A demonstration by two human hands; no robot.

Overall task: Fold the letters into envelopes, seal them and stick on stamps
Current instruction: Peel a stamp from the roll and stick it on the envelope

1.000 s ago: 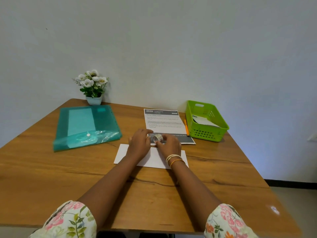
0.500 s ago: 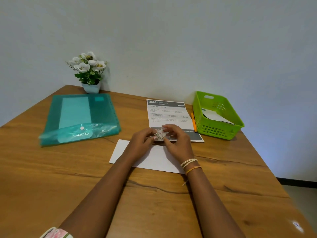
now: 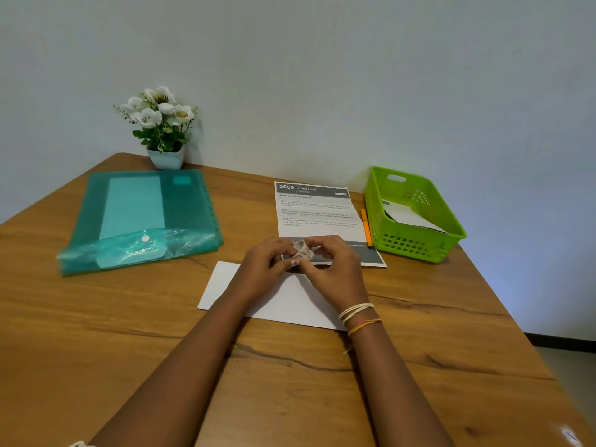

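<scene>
Stamp roll (image 3: 303,250) is pinched by left hand (image 3: 262,269) and right hand (image 3: 333,269) above envelope (image 3: 283,301); stamp may be torn if peeled crookedly.

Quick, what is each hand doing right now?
Left hand: pinching the small roll of stamps.
Right hand: fingers curled on the same roll.

Both hands (image 3: 301,269) together, fingers pinched

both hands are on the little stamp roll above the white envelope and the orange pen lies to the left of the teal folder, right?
Not quite. The head view shows the orange pen lying between the printed sheet and the green basket, far right of the teal folder.
</scene>
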